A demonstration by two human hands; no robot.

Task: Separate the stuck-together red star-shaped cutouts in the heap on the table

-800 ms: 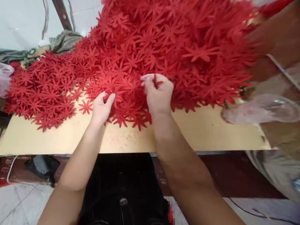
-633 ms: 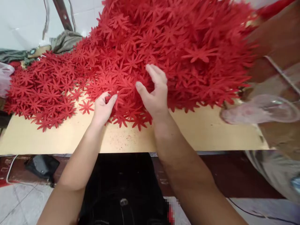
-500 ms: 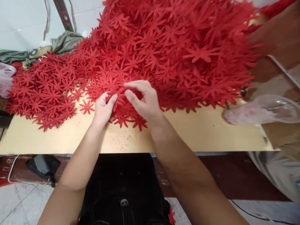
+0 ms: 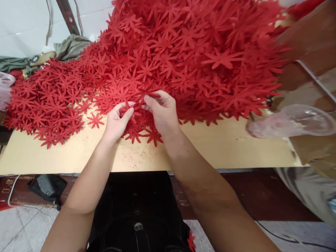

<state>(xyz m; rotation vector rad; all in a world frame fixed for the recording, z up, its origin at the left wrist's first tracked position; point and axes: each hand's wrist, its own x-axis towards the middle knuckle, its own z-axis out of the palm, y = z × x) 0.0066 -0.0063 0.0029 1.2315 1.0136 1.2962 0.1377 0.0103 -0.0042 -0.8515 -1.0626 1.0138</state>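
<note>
A big heap of red flower-shaped cutouts (image 4: 181,45) with long narrow petals covers the back of the wooden table (image 4: 223,150). At the heap's front edge, my left hand (image 4: 118,119) pinches a red flower cutout (image 4: 128,111) between thumb and fingers. Just right of it, my right hand (image 4: 162,108) has its thumb and fingers closed on another red flower cutout (image 4: 145,93), its petals showing past the fingertips. One single cutout (image 4: 95,120) lies flat to the left of my left hand.
On the right lie a crumpled clear plastic bag (image 4: 291,122) and brown cardboard (image 4: 309,45). At the back left are a grey-green cloth (image 4: 70,47) and a metal post (image 4: 68,17). A black pouch (image 4: 47,187) sits below the table.
My right hand's fingers have closed on a red cutout and lifted it; half a second ago they were apart above the pile. My left hand has barely moved. The view has shifted slightly.
</note>
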